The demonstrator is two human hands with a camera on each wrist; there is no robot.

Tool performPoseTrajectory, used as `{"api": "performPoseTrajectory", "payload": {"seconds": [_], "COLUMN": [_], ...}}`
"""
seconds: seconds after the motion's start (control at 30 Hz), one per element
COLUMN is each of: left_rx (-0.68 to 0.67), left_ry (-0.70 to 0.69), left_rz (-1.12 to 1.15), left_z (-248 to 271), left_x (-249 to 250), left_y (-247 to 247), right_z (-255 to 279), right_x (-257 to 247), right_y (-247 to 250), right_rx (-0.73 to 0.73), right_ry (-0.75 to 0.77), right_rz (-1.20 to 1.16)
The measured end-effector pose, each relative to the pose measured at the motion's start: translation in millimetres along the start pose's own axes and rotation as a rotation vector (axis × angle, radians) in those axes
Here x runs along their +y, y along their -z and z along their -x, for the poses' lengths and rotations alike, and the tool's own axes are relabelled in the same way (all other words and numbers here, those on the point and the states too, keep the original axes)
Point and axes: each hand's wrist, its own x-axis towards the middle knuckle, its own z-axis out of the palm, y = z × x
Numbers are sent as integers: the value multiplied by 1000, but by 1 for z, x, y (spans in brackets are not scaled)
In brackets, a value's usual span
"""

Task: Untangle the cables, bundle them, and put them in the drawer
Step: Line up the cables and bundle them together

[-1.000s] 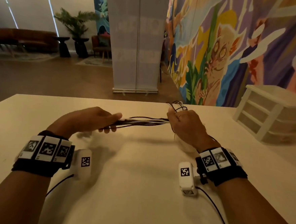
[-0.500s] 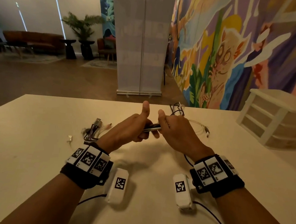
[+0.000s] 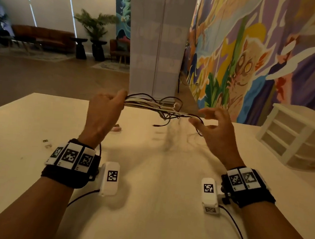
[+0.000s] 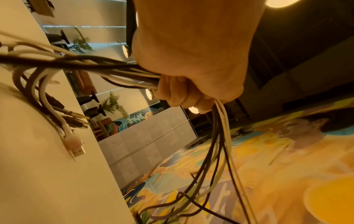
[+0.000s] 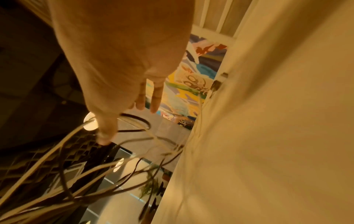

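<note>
A bundle of black and white cables hangs in the air above the cream table. My left hand grips one end of it in a fist. In the left wrist view the fingers curl round the cables, and a white USB plug dangles near the table. My right hand is to the right with its fingers spread and relaxed, and loose strands drape across it. In the right wrist view the thumb touches the blurred cables.
A white drawer unit with its drawers closed stands at the table's right edge. A small pinkish connector lies on the table behind my left wrist. Tiny bits lie at the left. A painted mural wall rises behind on the right.
Both hands were close together gripping the bundle. Now they are raised and apart, the right hand has opened, and the cables fan out between them.
</note>
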Motion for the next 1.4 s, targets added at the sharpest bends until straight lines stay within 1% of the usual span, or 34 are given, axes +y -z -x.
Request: {"api": "performPoseTrajectory", "payload": {"seconds": [0.03,0.07,0.13,0.17,0.2,0.27,0.3,0.33,0.37,0.43,0.5,0.53,0.57,0.6,0.63,0.67,0.7,0.73,0.77,0.83,0.87,0.9,0.97,1.03,1.07,1.1,1.13,1.17,1.2,1.23,1.27,1.3,1.33,1.4], "left_rx": [10,9,8,10,9,10,19,29,36,29,2,-6,-9,-11,-15,-23,-31,-38,-43,-29,-13,6,44,68,76,89,106,124,135,137,127,105,77,29], "left_ry": [11,24,55,68,76,94,105,116,123,122,108,101,100,101,100,97,89,83,87,121,140,155,160,158,163,169,174,173,167,156,139,116,92,46], "left_rz": [0,-2,-6,-7,-9,-9,-8,-8,-6,-3,-22,-33,-39,-41,-41,-41,-46,-53,-60,-49,-36,-20,8,37,48,57,66,74,82,87,82,69,51,16], "left_z": [-1,-1,-1,-1,-1,-2,-3,-3,-4,-4,-3,-2,-2,-1,-2,-1,-1,-1,-2,-3,-4,-5,-7,-9,-9,-10,-10,-11,-11,-11,-11,-10,-8,-6], "left_x": [-2,-3,-5,-6,-7,-7,-8,-9,-10,-12,-12,-12,-11,-11,-11,-12,-13,-13,-14,-12,-12,-12,-12,-14,-16,-17,-17,-18,-18,-19,-19,-19,-19,-19], "left_y": [1,1,1,1,1,2,3,4,4,3,0,-1,-2,-3,-3,-4,-5,-5,-5,-2,1,4,10,12,13,14,15,16,16,15,13,11,9,3], "right_z": [-1,-2,0,1,0,-7,-11,-13,-13,-9,-6,-7,-7,-6,-4,0,2,1,-4,-23,-33,-41,-49,-55,-58,-61,-65,-66,-62,-57,-51,-48,-45,-47], "right_x": [-2,-3,-5,-6,-6,-7,-7,-6,-5,-5,-12,-18,-25,-33,-39,-44,-49,-52,-50,-41,-33,-25,-8,3,10,16,21,26,25,19,10,2,-11,-33], "right_y": [6,10,10,9,9,14,18,21,24,20,16,16,18,21,23,24,25,25,27,37,43,46,46,43,41,39,38,38,41,43,45,48,51,50], "right_rx": [-4,-76,-245,-266,-240,-102,-24,29,41,-13,-100,-175,-290,-432,-574,-696,-759,-731,-596,-153,42,186,372,457,463,454,425,336,184,-11,-190,-315,-392,-446], "right_ry": [-73,-124,-163,-176,-207,-302,-343,-372,-387,-434,-534,-596,-646,-680,-672,-625,-553,-480,-433,-409,-390,-372,-384,-420,-442,-495,-580,-674,-751,-809,-846,-860,-841,-720], "right_rz": [-85,-157,-270,-356,-473,-703,-758,-758,-732,-728,-817,-861,-871,-826,-732,-632,-588,-629,-769,-1157,-1285,-1320,-1230,-1077,-1002,-920,-856,-744,-546,-336,-162,-46,55,266]}}
